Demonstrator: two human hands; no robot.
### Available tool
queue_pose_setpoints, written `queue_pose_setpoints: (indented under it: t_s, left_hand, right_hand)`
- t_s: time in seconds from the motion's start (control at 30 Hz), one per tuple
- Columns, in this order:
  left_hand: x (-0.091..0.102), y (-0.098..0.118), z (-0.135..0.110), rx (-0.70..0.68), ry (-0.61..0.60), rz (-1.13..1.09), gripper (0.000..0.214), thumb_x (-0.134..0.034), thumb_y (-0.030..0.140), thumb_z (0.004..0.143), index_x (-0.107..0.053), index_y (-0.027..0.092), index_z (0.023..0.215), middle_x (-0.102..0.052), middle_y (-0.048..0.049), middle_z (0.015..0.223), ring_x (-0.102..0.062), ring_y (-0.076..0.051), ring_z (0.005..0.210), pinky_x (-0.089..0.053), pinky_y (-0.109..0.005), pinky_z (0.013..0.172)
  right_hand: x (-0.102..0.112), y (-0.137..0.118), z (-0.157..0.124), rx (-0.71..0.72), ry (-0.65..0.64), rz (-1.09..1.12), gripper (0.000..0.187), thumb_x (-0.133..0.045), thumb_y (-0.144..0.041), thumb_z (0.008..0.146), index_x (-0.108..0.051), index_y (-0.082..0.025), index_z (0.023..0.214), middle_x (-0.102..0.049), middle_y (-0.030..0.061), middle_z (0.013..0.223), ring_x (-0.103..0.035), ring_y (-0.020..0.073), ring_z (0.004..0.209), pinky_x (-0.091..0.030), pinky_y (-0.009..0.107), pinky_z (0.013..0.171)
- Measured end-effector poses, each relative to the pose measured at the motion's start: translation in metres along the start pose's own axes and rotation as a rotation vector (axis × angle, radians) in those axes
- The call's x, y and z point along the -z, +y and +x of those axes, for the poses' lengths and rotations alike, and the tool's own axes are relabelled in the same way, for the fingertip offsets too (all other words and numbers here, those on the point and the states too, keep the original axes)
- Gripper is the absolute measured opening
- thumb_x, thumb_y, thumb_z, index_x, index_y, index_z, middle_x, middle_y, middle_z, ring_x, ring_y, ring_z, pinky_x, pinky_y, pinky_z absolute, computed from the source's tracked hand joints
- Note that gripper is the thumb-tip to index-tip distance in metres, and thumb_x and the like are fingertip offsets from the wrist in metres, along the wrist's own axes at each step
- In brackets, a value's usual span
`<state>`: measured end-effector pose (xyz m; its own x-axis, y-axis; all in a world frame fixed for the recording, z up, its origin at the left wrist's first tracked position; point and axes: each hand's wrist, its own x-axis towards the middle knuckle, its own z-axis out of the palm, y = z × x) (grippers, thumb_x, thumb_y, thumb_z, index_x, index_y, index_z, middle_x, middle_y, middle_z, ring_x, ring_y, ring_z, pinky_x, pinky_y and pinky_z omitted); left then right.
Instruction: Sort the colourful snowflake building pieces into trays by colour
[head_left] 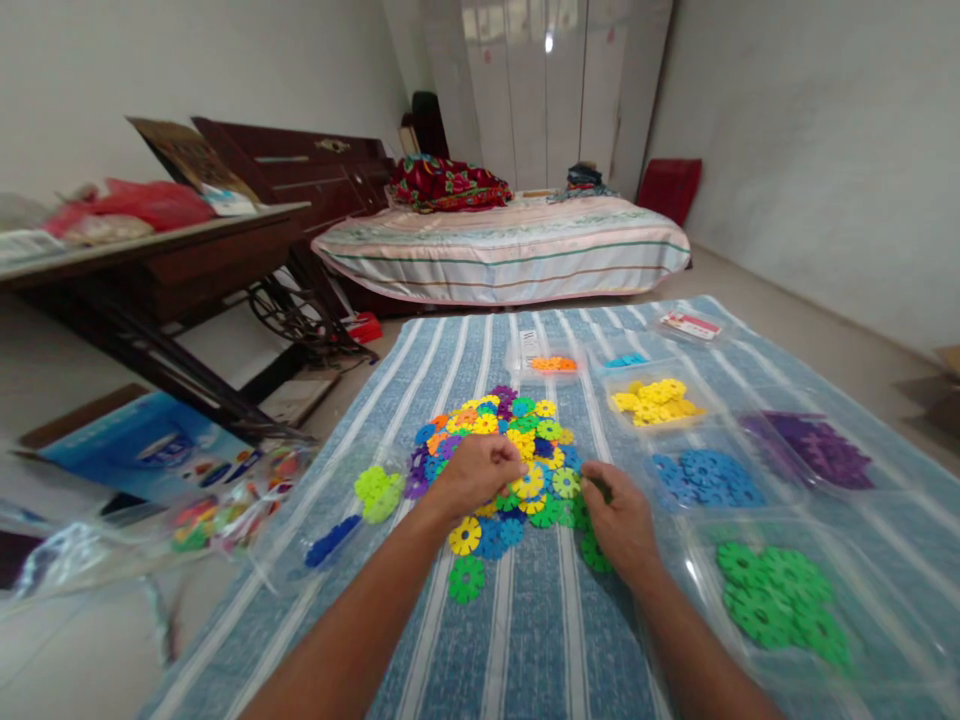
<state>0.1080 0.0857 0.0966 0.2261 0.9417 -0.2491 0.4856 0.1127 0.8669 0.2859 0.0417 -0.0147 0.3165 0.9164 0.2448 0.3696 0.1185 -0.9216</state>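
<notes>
A mixed pile of plastic snowflake discs [466,537] in several colours lies on the striped cloth. My left hand [480,472] is over the pile, thumb and forefinger closed at the edge of a yellow snowflake disc [529,482]. At the pile's right side, my right hand [621,518] has its fingers curled inward; what they hold, if anything, is hidden. Green snowflake discs [595,553] lie partly under that hand. A single green snowflake disc [466,580] lies in front of the pile.
To the right stand clear boxes of sorted discs: yellow discs [655,400], blue discs [705,478], purple discs [817,450], green discs [780,600]. Behind are orange discs [553,364] and light blue discs [625,360]. Left, another box holds lime discs [378,493] and dark blue discs [332,541].
</notes>
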Motion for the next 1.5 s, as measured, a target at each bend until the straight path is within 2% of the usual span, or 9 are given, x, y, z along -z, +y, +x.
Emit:
queue_pose_setpoints:
  t_s: [0.13,0.27,0.47,0.6,0.83,1.07,1.3,1.4,1.5]
  left_hand:
    - [-0.038,0.055,0.038,-0.119,0.007,-0.326,0.017,-0.069,0.020,0.069,-0.061,0.014,0.083,-0.062,0.0016,0.059,-0.061,-0.010,0.053,-0.045,-0.019,0.051]
    - [-0.045,0.072,0.046,-0.191,0.074,-0.221,0.013,-0.065,0.019,0.073,-0.062,0.014,0.084,-0.062,0.0023,0.062,-0.061,-0.010,0.057,-0.045,-0.018,0.051]
    - [0.001,0.017,0.009,-0.170,0.044,0.417,0.012,-0.057,0.021,0.074,-0.061,0.015,0.065,-0.057,0.0032,0.055,-0.054,-0.010,0.054,-0.038,-0.019,0.052]
    - [0.025,-0.015,-0.022,-0.107,-0.005,0.780,0.010,-0.057,0.019,0.073,-0.062,0.017,0.065,-0.058,0.0014,0.061,-0.054,-0.013,0.061,-0.033,-0.023,0.056]
    - [0.029,-0.045,-0.051,0.000,-0.067,0.960,0.012,-0.060,0.026,0.070,-0.063,0.020,0.080,-0.062,-0.0028,0.080,-0.058,-0.020,0.076,-0.034,-0.027,0.062]
    - [0.034,-0.057,-0.051,0.049,-0.013,0.830,0.009,-0.059,0.025,0.065,-0.055,0.018,0.070,-0.053,0.0024,0.066,-0.050,-0.014,0.064,-0.028,-0.024,0.056]
    - [0.048,-0.049,-0.041,0.105,-0.137,0.313,0.019,-0.058,0.035,0.065,-0.052,0.017,0.062,-0.048,0.0064,0.049,-0.044,-0.009,0.047,-0.031,-0.021,0.048]
    - [0.037,-0.036,-0.021,0.092,-0.105,0.211,0.020,-0.061,0.035,0.064,-0.051,0.018,0.061,-0.047,0.0076,0.044,-0.044,-0.008,0.042,-0.031,-0.020,0.044]
    - [0.011,-0.006,0.005,0.010,-0.058,0.143,0.019,-0.064,0.030,0.065,-0.051,0.017,0.059,-0.046,0.0081,0.041,-0.044,-0.006,0.039,-0.032,-0.018,0.043]
  right_hand:
    - [0.000,0.002,-0.001,-0.008,-0.002,0.034,0.026,-0.051,-0.034,0.078,-0.067,-0.018,0.091,-0.069,0.0070,0.093,-0.061,0.0227,0.089,-0.046,0.039,0.085]
    - [0.001,0.003,-0.001,-0.005,-0.002,0.037,0.027,-0.052,-0.035,0.078,-0.067,-0.018,0.092,-0.069,0.0075,0.093,-0.061,0.0232,0.090,-0.046,0.040,0.085]
    - [0.003,0.003,-0.002,0.003,0.005,-0.001,0.027,-0.052,-0.034,0.077,-0.068,-0.019,0.092,-0.069,0.0073,0.093,-0.062,0.0233,0.090,-0.046,0.040,0.086]
    - [0.004,0.003,-0.002,0.005,-0.002,-0.022,0.027,-0.052,-0.035,0.077,-0.068,-0.019,0.092,-0.069,0.0072,0.094,-0.061,0.0232,0.091,-0.046,0.040,0.086]
    - [0.005,0.003,-0.002,-0.007,-0.029,-0.046,0.031,-0.051,-0.038,0.078,-0.068,-0.017,0.093,-0.069,0.0091,0.096,-0.061,0.0238,0.093,-0.046,0.040,0.087]
    - [0.005,0.004,-0.002,0.005,-0.023,-0.047,0.029,-0.051,-0.037,0.078,-0.068,-0.018,0.092,-0.069,0.0085,0.095,-0.061,0.0238,0.092,-0.046,0.040,0.087]
    - [0.002,0.001,0.000,0.021,-0.012,-0.014,0.025,-0.051,-0.033,0.078,-0.068,-0.020,0.090,-0.069,0.0061,0.092,-0.061,0.0223,0.090,-0.047,0.038,0.085]
    - [0.000,0.000,0.000,0.020,0.007,-0.004,0.024,-0.051,-0.031,0.078,-0.068,-0.021,0.091,-0.069,0.0053,0.092,-0.061,0.0218,0.090,-0.047,0.037,0.083]
    - [-0.001,0.000,0.000,0.026,0.020,-0.002,0.024,-0.051,-0.031,0.077,-0.068,-0.021,0.091,-0.069,0.0058,0.092,-0.061,0.0222,0.090,-0.047,0.038,0.083]
